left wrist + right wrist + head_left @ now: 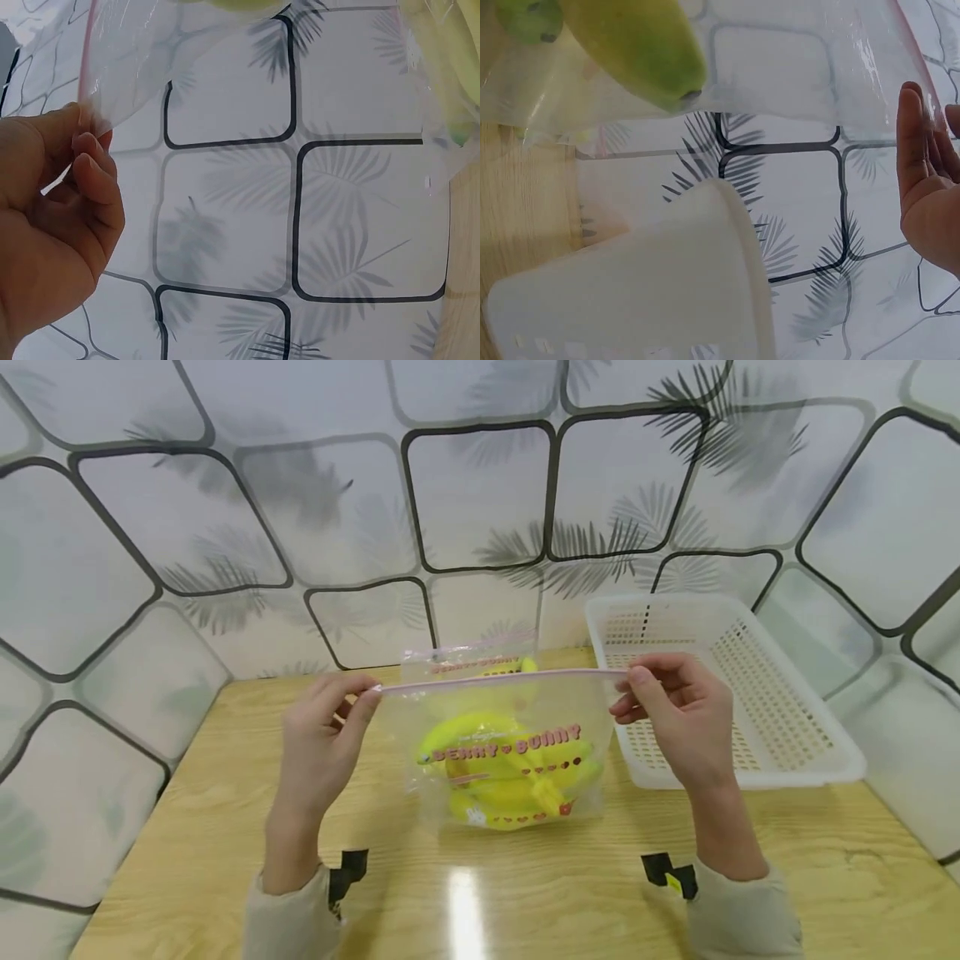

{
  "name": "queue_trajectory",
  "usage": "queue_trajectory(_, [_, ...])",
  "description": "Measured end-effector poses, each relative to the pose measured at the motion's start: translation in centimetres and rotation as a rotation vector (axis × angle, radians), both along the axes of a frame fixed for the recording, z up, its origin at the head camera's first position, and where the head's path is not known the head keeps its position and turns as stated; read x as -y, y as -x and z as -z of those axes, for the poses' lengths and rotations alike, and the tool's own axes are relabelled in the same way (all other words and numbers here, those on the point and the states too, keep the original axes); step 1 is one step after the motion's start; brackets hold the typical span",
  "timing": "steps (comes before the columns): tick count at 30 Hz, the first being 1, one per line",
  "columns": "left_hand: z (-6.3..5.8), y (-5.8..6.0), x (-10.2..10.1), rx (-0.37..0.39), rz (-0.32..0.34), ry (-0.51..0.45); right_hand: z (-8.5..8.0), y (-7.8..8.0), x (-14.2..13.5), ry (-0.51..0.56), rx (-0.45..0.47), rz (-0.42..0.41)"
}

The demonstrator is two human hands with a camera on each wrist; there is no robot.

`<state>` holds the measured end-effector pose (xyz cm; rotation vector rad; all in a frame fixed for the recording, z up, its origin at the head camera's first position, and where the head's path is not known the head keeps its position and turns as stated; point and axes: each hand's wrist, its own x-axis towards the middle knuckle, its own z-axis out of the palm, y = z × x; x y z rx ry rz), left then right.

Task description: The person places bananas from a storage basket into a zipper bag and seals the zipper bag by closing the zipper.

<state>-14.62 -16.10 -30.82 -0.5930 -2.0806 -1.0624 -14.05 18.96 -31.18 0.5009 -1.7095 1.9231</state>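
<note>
A clear zip bag [517,747] printed with pink "Berry Bunny" lettering hangs with its pink top edge stretched level between both hands. My left hand [322,743] pinches the left corner of that edge between thumb and fingers. At the opposite corner, my right hand [675,714] pinches the edge the same way. Yellow bananas with green ends [641,52] show through the plastic in the lower part of the bag. A second printed zip bag [468,660], also with yellow fruit in it, lies behind and is mostly hidden by the held one.
A white plastic basket [836,764] with slotted walls stands on the right, close behind the right hand. The wooden table [217,827] reaches back to a wall covering [480,493] patterned with dark outlines and leaves.
</note>
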Motion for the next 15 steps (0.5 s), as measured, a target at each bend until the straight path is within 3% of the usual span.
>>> queue_trajectory(3, [0.2,0.2,-0.2,0.049,0.027,-0.004,0.1,0.0,-0.7,-0.071,0.079,0.013])
queue_trajectory(5, [0.2,0.2,-0.3,0.092,0.055,-0.023,0.1,0.1,-1.1,-0.19,0.163,0.025])
queue_trajectory(8, [0.4,0.4,-0.3,0.183,0.115,-0.077,0.0,0.2,-1.6,-0.45,0.309,0.012])
queue_trajectory(12, [0.9,0.5,-0.2,0.345,0.197,-0.093,0.6,0.4,-2.3,-0.746,0.445,-0.135])
queue_trajectory(15, [1.4,0.6,0.0,0.496,0.28,-0.073,1.1,0.2,-2.5,-0.897,0.507,-0.241])
